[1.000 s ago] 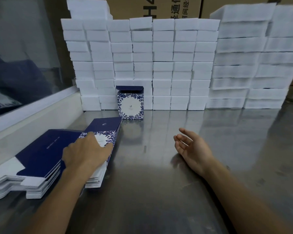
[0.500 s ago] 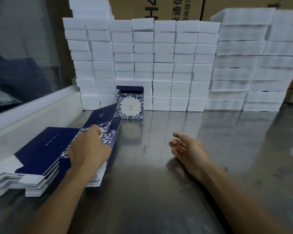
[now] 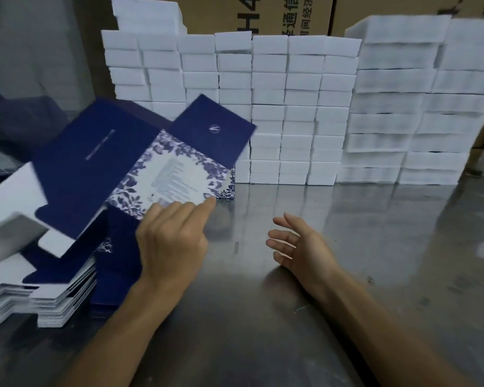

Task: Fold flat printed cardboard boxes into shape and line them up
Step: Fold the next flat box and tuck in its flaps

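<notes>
A person's left hand lifts one flat printed box blank off the stack of flat blanks at the left edge of a steel counter, fingers curled round the blank's near edge at its blue-and-white floral panel. The blank hangs tilted in the air above the stack, its dark navy flaps spread toward the back and left (motion blur softens its left side). The right hand hovers near the middle of the counter, palm turned inward, fingers loosely spread and holding nothing, apart from the blank. Behind the raised blank, only a floral corner of an already folded box shows, standing on the counter at the foot of a wall of stacked white foam blocks. A second, wider bank of white blocks rises to the right. Brown shipping cartons with printed characters stand behind the blocks. A glass partition runs along the counter's left side.
</notes>
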